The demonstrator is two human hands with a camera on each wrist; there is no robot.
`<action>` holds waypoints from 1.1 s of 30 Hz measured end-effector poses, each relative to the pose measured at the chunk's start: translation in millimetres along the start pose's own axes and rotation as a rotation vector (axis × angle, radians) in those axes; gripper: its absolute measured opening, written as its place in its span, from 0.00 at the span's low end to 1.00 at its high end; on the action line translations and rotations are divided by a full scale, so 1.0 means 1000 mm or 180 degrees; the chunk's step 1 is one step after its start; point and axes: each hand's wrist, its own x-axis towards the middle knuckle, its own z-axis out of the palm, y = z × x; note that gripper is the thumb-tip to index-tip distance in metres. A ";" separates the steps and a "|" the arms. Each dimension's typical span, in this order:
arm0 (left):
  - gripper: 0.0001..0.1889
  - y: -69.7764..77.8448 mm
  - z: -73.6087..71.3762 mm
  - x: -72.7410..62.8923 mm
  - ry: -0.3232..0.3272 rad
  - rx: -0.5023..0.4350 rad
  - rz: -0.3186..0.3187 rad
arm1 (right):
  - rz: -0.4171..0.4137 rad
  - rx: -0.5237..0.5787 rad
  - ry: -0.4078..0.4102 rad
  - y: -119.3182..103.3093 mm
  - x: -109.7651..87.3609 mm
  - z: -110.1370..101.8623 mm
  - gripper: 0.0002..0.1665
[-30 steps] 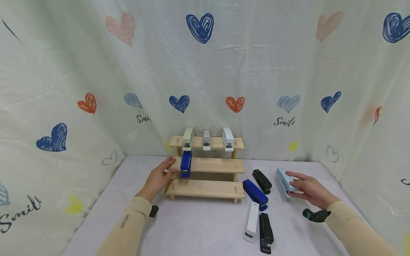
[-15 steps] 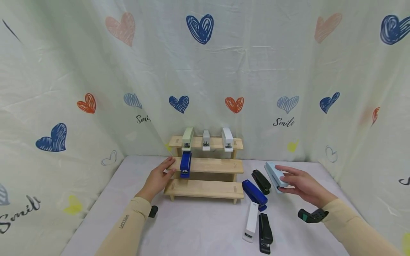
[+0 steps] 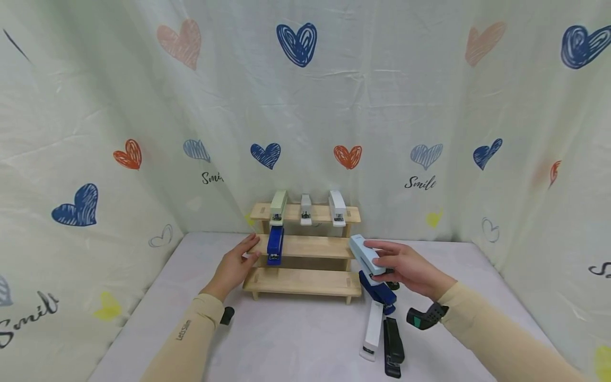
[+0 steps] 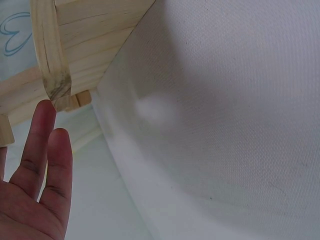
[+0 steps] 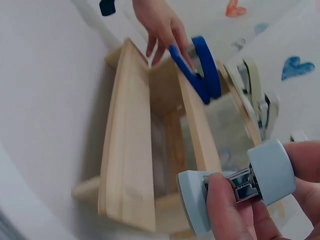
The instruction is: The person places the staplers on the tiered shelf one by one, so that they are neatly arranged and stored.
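My right hand (image 3: 406,266) pinches a light blue stapler (image 3: 366,255) between thumb and fingers, just off the right end of the wooden rack's middle tier (image 3: 315,246). In the right wrist view the stapler's metal front (image 5: 244,185) faces the camera. My left hand (image 3: 233,269) touches the left end of that tier; its visible fingers (image 4: 37,145) are straight in the left wrist view. A blue stapler (image 3: 275,245) stands at the left of the middle tier. On the top tier are a pale green stapler (image 3: 279,206), a small grey stapler (image 3: 306,208) and a white stapler (image 3: 337,207).
Right of the rack lie a second blue stapler (image 3: 382,295), a second white stapler (image 3: 372,330) and a black stapler (image 3: 393,347). Another black stapler (image 3: 393,285) is mostly hidden by my right hand. The bottom tier (image 3: 303,280) is bare wood. A heart-printed curtain (image 3: 305,106) hangs behind the table.
My right hand has lifted the light blue stapler from the right side of the table and carried it left to the rack. My left hand has stayed at the rack's end.
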 end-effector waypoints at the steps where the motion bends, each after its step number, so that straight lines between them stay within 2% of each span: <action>1: 0.26 0.000 0.000 0.000 0.0000 -0.0004 -0.0004 | 0.0003 0.0034 -0.0032 -0.001 0.004 0.006 0.33; 7: 0.26 0.002 -0.002 -0.002 -0.0012 0.0002 -0.0003 | 0.0019 0.0214 -0.0089 -0.005 0.030 0.042 0.31; 17: 0.27 0.004 -0.003 -0.002 -0.0048 0.0010 -0.0052 | 0.0051 0.0468 0.0064 -0.017 0.067 0.092 0.29; 25: 0.27 -0.001 0.000 0.001 -0.0069 -0.0049 -0.0086 | 0.0005 0.0560 0.0221 -0.020 0.085 0.119 0.32; 33: 0.27 0.002 -0.002 0.000 -0.0056 -0.0023 -0.0133 | -0.0110 0.0733 0.0331 -0.020 0.091 0.131 0.37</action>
